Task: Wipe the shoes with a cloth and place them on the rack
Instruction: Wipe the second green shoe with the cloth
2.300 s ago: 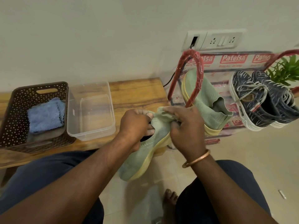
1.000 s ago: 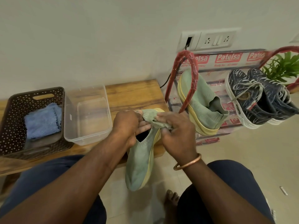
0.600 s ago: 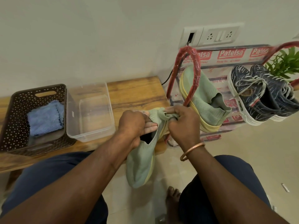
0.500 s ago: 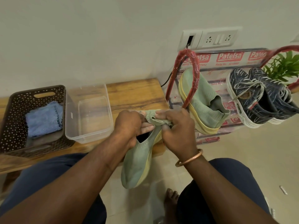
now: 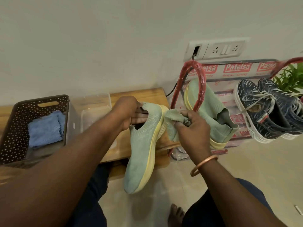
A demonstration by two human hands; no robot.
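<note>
My left hand [image 5: 129, 112] grips the heel collar of a pale green knit shoe [image 5: 141, 154] with a yellow sole, fingers tucked inside its opening; the toe hangs down towards the floor. My right hand [image 5: 193, 128] holds a bunched green cloth [image 5: 172, 120] against the shoe's heel and sole edge. The matching green shoe [image 5: 211, 110] stands on the red-framed rack [image 5: 199, 79] at the right, next to a pair of dark blue lace-up sneakers [image 5: 268, 112].
A wooden bench [image 5: 136, 97] carries a brown perforated basket [image 5: 19, 122] holding a folded blue cloth [image 5: 45, 128], and a clear plastic tub [image 5: 91, 110]. A wall socket [image 5: 218, 49] with a plugged cable is above the rack. A green plant [image 5: 291, 79] is at far right.
The cloth has slid from the top of the shoe's collar to its heel and sole side. The shoe has turned slightly, its yellow sole now facing right.
</note>
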